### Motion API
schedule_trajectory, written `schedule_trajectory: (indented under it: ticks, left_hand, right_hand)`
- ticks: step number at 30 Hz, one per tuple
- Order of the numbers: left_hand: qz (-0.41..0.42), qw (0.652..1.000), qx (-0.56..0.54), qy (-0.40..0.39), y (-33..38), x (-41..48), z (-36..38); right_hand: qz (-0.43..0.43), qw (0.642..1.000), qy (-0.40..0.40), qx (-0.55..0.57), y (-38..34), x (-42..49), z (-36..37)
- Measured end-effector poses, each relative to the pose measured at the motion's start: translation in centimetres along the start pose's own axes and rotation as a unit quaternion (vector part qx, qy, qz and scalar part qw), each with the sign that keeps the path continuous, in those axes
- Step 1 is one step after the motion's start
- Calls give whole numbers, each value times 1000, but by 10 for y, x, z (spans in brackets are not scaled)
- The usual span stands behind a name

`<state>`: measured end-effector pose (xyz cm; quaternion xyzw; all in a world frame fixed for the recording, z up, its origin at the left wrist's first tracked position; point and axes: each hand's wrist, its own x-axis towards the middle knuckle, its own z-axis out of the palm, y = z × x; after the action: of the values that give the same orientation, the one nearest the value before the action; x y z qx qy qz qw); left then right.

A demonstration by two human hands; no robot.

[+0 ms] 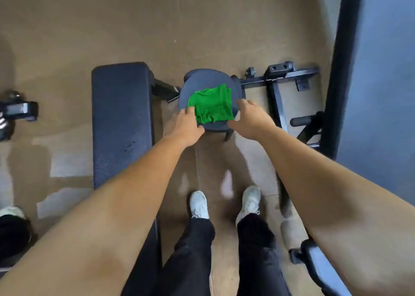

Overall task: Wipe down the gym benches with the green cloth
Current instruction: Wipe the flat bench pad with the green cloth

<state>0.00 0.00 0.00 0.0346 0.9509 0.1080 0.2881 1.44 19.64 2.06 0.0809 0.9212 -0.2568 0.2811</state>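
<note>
A: Cloth position?
B: The green cloth (212, 106) is lying rumpled on the round stool (215, 76), just right of the long bench (122, 115).
A: Hands?
B: The left hand (185, 124) is touching the cloth's left edge; pinching or not, cannot tell. The right hand (252, 120) is reaching, fingers spread, over the stool's right rim.

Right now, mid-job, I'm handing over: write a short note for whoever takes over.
Left hand: fingers at the left edge of the green cloth; grip unclear.
Right hand: open, at the right rim of the round stool, thumb near the cloth.
The cloth lies folded on the stool seat, not yet lifted.
Left to do: pick it up, wipe the flat bench left of the stool.
</note>
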Motion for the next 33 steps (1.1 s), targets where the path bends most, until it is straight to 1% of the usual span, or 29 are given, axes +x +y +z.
schedule_trajectory:
  ticks: [2,5,8,10,12,14,16,19,22,25,26,28,30,33]
  left_hand:
    - [-13,1000,-21,15,-4,32,17]
    - [-20,999,-11,35,-5,83,47]
    - [-7,995,-24,93,-10,137,72]
    - [-1,992,-34,120,-9,166,83]
    - [-5,987,-56,149,-7,188,91]
    - [-11,980,-69,187,-6,202,98]
    - [-10,972,-61,225,-5,207,105]
    - [17,962,-49,266,-2,195,106]
    - [76,960,-72,259,9,164,87]
    - [112,962,-130,212,30,120,56]
    - [111,963,-159,189,36,105,44]
    - [90,961,-214,149,39,78,24]
    - [59,957,-241,148,34,55,3]
    - [19,957,-241,161,22,22,-27]
  right_hand:
    - [3,1000,-9,4,7,35,14]
    - [33,999,-27,5,27,91,39]
    - [40,999,-16,14,41,142,60]
    - [42,998,-20,40,50,167,76]
    - [34,998,-14,57,60,183,91]
    - [21,999,10,43,70,190,103]
    - [6,999,36,39,76,191,110]
    - [4,998,40,45,74,187,106]
    - [-22,997,60,47,58,172,85]
    - [-115,990,71,37,28,151,57]
    - [-147,987,59,12,19,143,48]
    - [-191,980,6,-55,6,130,30]
    - [-216,971,-52,-93,0,120,15]
    - [-261,955,-88,-112,-7,105,-1]
